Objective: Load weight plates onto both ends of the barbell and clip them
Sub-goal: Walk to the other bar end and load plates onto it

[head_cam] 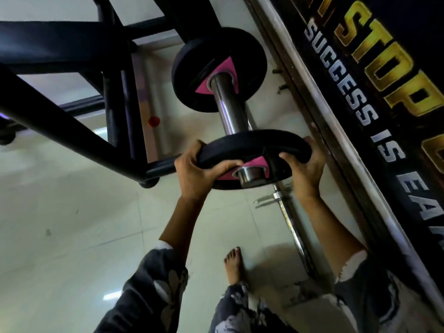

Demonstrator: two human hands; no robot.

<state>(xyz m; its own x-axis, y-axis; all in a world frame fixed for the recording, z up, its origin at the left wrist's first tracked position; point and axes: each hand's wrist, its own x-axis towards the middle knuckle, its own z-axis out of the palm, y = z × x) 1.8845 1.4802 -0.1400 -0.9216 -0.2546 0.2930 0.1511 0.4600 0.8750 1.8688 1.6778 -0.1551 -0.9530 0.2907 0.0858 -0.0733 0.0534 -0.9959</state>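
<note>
A chrome barbell sleeve (228, 104) runs away from me in the middle of the head view. One black weight plate with pink triangles (192, 68) sits far up the sleeve. A second black plate with a pink hub (254, 144) hangs on the near tip of the sleeve, whose chrome end (249, 175) pokes through its hole. My left hand (199, 171) grips the plate's left rim. My right hand (304, 169) grips its right rim.
A black bench frame (72, 131) fills the left, its foot close to my left hand. A dark banner wall with a metal rail (336, 131) runs along the right. Another chrome bar with a spring clip (269, 200) lies on the tiled floor by my bare foot (234, 265).
</note>
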